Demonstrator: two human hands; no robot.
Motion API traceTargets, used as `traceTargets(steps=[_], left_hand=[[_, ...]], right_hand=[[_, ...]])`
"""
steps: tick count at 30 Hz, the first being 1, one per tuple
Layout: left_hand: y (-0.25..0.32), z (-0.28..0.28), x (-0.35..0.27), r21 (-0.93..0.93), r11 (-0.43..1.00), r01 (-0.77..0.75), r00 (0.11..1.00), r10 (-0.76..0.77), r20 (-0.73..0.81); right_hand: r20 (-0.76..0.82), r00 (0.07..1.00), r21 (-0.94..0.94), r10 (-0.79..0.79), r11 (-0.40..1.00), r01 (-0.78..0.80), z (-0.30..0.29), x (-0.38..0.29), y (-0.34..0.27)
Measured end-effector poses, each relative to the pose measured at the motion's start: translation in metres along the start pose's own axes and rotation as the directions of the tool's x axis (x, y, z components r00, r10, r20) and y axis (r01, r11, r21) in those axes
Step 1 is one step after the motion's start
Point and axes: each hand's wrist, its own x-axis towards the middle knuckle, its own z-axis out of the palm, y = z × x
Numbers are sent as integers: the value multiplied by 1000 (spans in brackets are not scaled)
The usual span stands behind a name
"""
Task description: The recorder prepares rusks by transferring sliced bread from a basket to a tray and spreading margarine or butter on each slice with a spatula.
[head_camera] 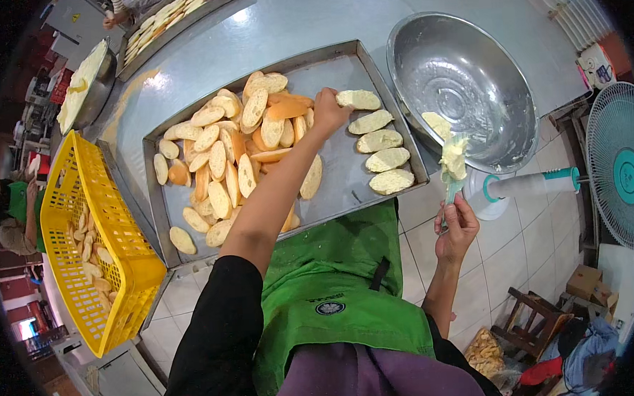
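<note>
My left hand [331, 111] reaches over a metal baking tray [344, 199] and has its fingertips on the left end of a bread slice [359, 100] coated with pale cream. Below that slice, several more coated slices [379, 141] lie in a column along the tray's right side. Plain bread slices [217, 159] are heaped across the left and middle. In my right hand [455, 225] is a translucent green spatula [452, 189], loaded with a lump of cream [455, 158]. It is held at the near rim of a large steel bowl [483, 81], which has cream smears inside.
A yellow plastic crate [132, 261] holding bread slices stands at left. Behind it are a cream-filled bowl [82, 86] and another tray of slices [171, 28]. A standing fan [619, 166] is at right. Another person's hand [116, 18] shows at the top left.
</note>
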Motion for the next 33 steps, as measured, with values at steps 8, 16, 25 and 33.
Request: traceTargets(steps=[8, 16, 25, 33], left_hand=[[6, -13, -13, 283, 956, -72, 995, 49, 89], [5, -125, 10, 723, 690, 41, 964, 164, -210], [-36, -163, 8, 677, 735, -31, 975, 170, -140], [27, -179, -74, -830, 551, 83, 977, -208, -40]], right_hand=[[8, 998, 30, 57, 998, -57, 15, 7, 4], [-4, 998, -62, 56, 996, -57, 14, 7, 8], [-66, 988, -79, 140, 986, -145, 35, 5, 5], [142, 986, -290, 86, 956, -42, 90, 5, -4]])
